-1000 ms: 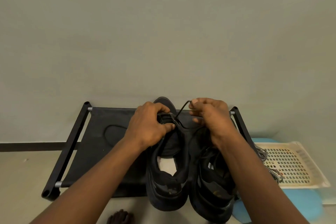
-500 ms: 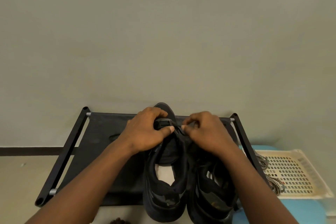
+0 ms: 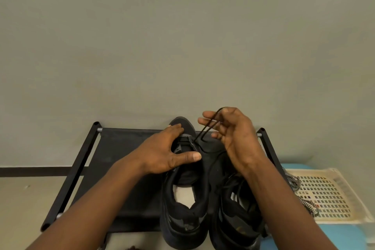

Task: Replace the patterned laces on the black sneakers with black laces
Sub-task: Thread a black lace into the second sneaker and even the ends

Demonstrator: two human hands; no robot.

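no readable text, labels, brands or numbers on anything in view

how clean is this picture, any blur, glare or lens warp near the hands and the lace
Head view: dim, even light, no glare; the black lace held by the right hand reads sharp against the wall; the sneakers merge into the dark rack, detail lost; straight edges show little warp.

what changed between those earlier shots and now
The right hand lifted away from the left sneaker, pulling the black lace up and taut. The left hand loosened its pinch and rests open on that sneaker. The right sneaker, rack and tray stayed put.
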